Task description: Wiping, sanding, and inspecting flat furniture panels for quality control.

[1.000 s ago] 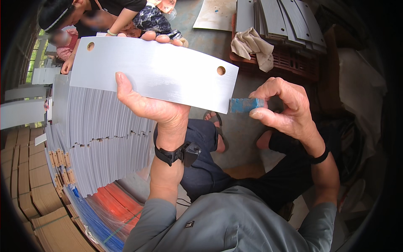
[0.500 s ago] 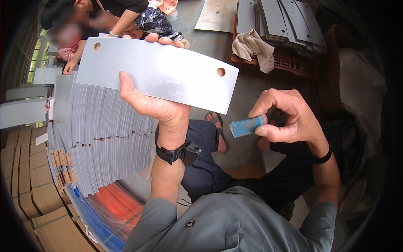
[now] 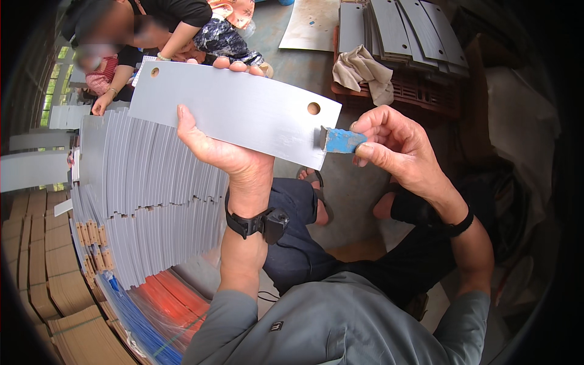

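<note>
We hold the long gray board (image 3: 243, 103), slanting down to the right, in our left grip (image 3: 228, 152), and our right grip (image 3: 398, 148), nearer the board's right end, pinches the blue block (image 3: 343, 141) there.

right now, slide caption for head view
Left hand holds flat grey panel; right hand pinches blue rectangular block at the panel's end.

Slanting gray two-holed panel (image 3: 237, 106), blue block (image 3: 344, 141) at its right end

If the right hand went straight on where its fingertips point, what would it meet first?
Likely the grey panel; the blue block in the right hand seems at its edge, though depth is unclear.
</note>
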Available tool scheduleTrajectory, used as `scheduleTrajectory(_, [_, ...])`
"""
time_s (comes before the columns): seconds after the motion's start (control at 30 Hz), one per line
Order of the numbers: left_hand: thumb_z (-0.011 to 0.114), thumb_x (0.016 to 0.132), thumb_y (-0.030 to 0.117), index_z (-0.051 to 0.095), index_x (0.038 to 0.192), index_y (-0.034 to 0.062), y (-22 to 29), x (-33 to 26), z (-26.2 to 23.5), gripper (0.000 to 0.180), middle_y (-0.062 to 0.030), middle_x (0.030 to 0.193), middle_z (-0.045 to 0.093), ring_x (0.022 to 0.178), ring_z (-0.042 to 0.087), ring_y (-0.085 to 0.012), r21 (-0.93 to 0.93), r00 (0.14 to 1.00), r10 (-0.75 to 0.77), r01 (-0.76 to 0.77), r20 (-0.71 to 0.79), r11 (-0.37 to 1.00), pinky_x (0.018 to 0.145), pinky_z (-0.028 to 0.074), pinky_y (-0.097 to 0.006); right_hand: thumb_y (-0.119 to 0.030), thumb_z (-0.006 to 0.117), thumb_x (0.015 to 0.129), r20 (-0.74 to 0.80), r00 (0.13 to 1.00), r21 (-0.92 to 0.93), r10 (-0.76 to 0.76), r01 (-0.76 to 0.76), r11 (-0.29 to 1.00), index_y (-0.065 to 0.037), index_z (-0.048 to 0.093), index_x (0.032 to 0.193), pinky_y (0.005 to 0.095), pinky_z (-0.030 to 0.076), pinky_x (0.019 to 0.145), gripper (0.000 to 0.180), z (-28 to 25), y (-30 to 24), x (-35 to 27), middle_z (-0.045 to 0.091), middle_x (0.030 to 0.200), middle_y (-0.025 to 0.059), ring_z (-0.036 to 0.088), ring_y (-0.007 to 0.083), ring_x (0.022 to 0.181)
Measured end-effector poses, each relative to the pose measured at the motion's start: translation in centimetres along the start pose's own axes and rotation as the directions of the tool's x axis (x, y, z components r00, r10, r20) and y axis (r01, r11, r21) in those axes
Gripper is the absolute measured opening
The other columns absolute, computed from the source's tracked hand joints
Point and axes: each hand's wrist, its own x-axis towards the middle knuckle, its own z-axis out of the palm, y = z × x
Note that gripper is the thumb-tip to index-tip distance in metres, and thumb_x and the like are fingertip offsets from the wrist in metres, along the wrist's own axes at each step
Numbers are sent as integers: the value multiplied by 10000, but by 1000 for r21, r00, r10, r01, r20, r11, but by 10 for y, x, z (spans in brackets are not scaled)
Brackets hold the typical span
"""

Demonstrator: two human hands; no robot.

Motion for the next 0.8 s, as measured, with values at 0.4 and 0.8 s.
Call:
scheduleTrajectory(0.4, [404, 964, 489, 471, 1380, 148, -3, 2, 0, 542, -143, 1201, 597, 1127, 605, -276, 5, 1000, 3, -2, -16, 1000, 1033, 481, -505, -117, 815, 881, 472, 880, -221, 61, 51, 974, -31, 680, 1073, 317, 531, 751, 250, 11, -2, -9, 719, 923, 41, 641, 133, 711])
scheduleTrajectory(0.8, [547, 1031, 575, 568, 1332, 26, -23, 14, -29, 627, -56, 1038, 659, 873, 651, -183, 261, 872, -154, 301, -465, 917, 747, 553, -342, -157, 814, 882, 146, 989, 76, -32, 21, 997, -28, 636, 1109, 216, 519, 755, 315, -48, -27, -3, 682, 972, 23, 653, 75, 865])
